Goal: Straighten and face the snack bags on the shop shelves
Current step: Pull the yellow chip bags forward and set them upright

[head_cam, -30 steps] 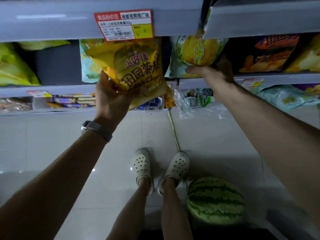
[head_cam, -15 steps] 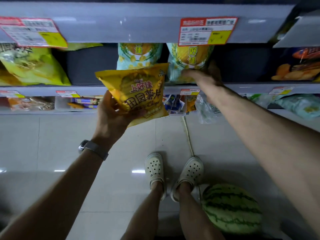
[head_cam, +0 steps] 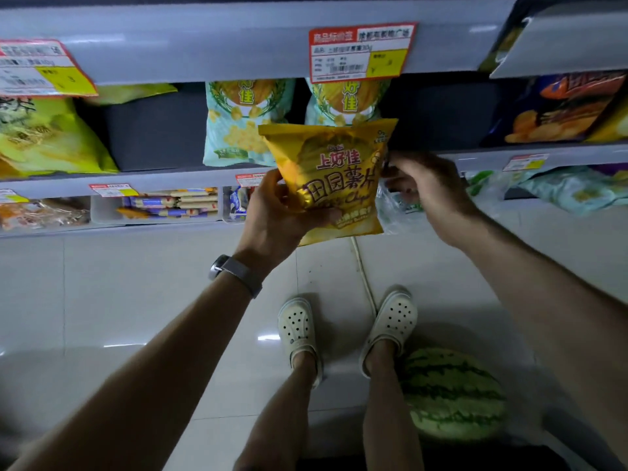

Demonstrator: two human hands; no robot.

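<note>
My left hand [head_cam: 277, 212] grips a yellow chip bag [head_cam: 334, 168] by its lower left side and holds it upright in front of the middle shelf [head_cam: 176, 183]. At the bag's right edge is my right hand [head_cam: 424, 188], fingers curled at that edge. Two pale green snack bags stand on the shelf behind, one [head_cam: 244, 124] to the left and one [head_cam: 346, 103] partly hidden by the yellow bag. A dark gap [head_cam: 438, 113] lies to their right.
A lime green bag [head_cam: 44, 137] sits at the shelf's far left, dark blue chip bags [head_cam: 557, 110] at the right. Price tags [head_cam: 360, 51] hang on the upper shelf edge. Below are boxed snacks [head_cam: 170, 207]. A watermelon [head_cam: 452, 392] lies on the floor by my right foot.
My left hand has carried the yellow bag to the right, in front of the second pale green bag. My right hand has come off the shelf bags back to the yellow bag's right edge.
</note>
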